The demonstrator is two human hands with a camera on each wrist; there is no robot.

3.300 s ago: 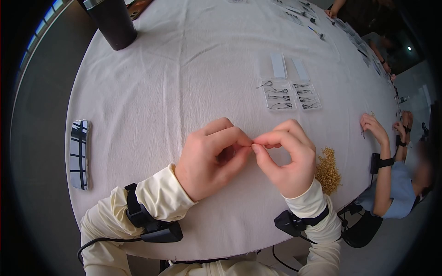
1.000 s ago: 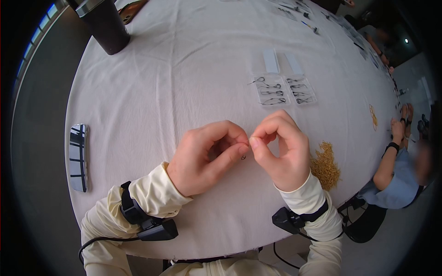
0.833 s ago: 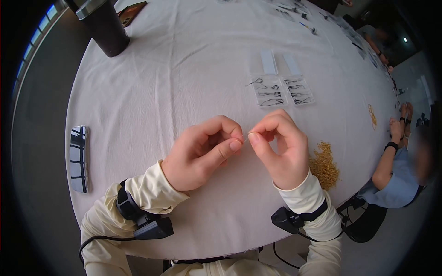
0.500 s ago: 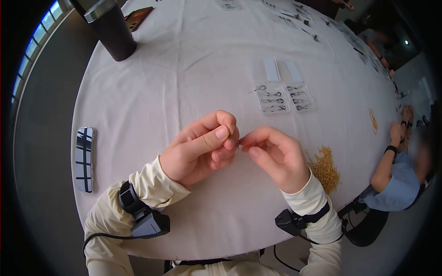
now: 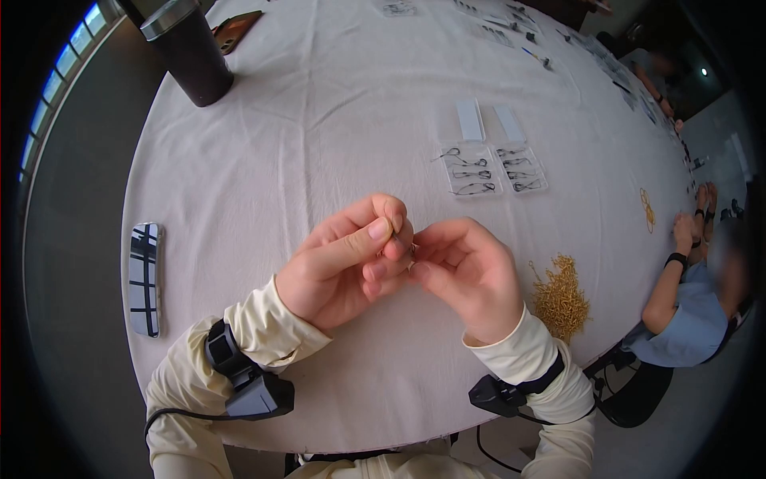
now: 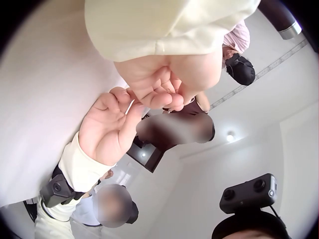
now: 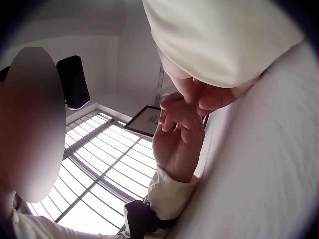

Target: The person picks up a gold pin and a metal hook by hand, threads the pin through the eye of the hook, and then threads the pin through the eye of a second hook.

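Left hand [image 5: 339, 259] pinches thin dark piece [image 5: 396, 238], long axis apparently slanting toward right hand [image 5: 472, 275] (whose grip I can't tell).

Matt dark tumbler [image 5: 194, 64] with shiny metal rim, clear glossy plastic cases [image 5: 472, 170], softly creased tablecloth [image 5: 239, 144].

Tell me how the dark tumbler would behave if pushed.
The dark tumbler stands tall on a narrow base, so a high push would probably tip it. Its round body could then roll, and its smooth-looking side may be slippery.
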